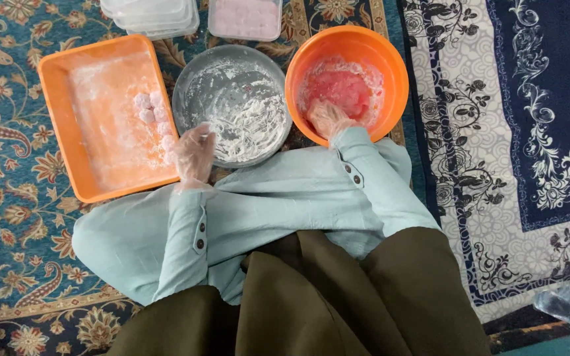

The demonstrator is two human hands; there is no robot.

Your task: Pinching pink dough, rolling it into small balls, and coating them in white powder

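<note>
My left hand (194, 155), in a clear plastic glove, rests with fingers apart at the near rim of a round metal pan (196, 79) dusted with white flour, holding nothing. My right hand (328, 118), also gloved, reaches into an orange bowl (397, 72) and presses into the pink dough (341, 89) inside; whether it grips any dough cannot be seen. A floured orange rectangular tray (61, 99) lies to the left, with several small pink dough balls (150, 109) lined along its right side.
Stacked clear plastic lids (150, 14) and a clear container of pink balls (245, 16) sit at the far edge. Everything stands on patterned carpets (8, 198). A plastic bottle (565, 303) lies at the lower right. My lap fills the near middle.
</note>
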